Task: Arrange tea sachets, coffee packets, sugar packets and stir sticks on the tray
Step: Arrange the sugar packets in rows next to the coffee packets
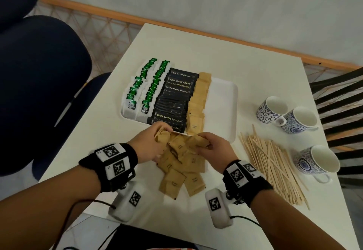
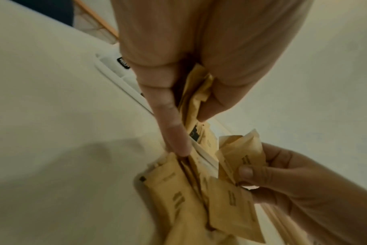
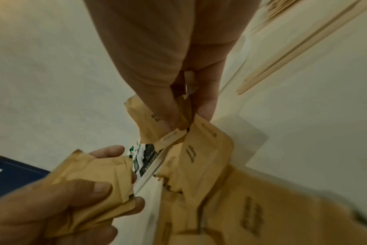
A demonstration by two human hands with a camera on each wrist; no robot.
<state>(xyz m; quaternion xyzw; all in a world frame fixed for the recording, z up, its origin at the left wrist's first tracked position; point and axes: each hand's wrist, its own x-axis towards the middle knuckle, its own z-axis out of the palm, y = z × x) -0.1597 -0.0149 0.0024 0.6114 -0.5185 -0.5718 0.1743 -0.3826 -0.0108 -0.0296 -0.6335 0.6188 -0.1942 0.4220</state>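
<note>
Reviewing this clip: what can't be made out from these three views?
- Count of sugar packets in the left hand: fingers cover them in every view.
- Print on the loose sugar packets: too small in the head view, blurred in the wrist views.
- Near tray edge: hidden by both hands and the right hand's packets.
- Stir sticks: too tangled to count.

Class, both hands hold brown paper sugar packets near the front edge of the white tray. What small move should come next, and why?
Probably the left hand and right hand should carry their brown paper sugar packets onto the white tray and lay them beside the brown column. That strip is bare, and a loose pile remains on the table.
</note>
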